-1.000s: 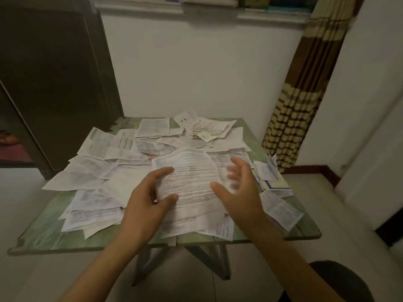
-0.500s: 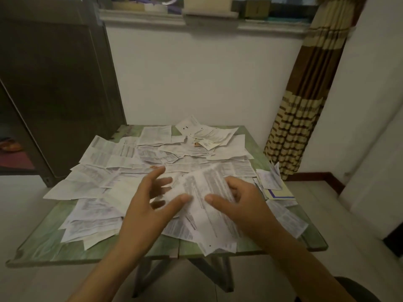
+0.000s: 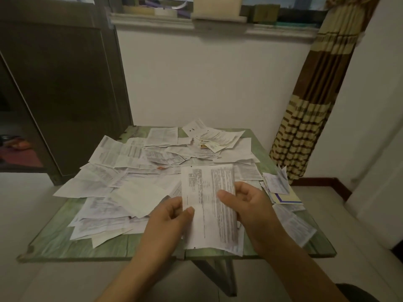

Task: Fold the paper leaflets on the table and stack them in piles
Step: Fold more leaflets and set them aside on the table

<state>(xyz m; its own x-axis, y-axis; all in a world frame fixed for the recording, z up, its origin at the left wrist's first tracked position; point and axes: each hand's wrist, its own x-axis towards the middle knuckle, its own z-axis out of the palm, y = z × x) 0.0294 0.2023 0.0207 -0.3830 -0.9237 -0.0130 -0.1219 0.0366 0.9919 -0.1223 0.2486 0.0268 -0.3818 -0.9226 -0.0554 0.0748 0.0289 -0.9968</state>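
Green table (image 3: 54, 247), leaflet (image 3: 209, 192) between hands (image 3: 168, 223) (image 3: 250, 205)

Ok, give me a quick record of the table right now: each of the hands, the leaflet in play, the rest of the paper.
table: green top, bare at the near left corner
left hand: pinches the held leaflet at its left edge
right hand: grips its right side, thumb on the printed face
held leaflet: long printed sheet; fold state unclear
loose leaflets: scattered, overlapping
right-edge stack: a few papers on a purple-bordered sheet
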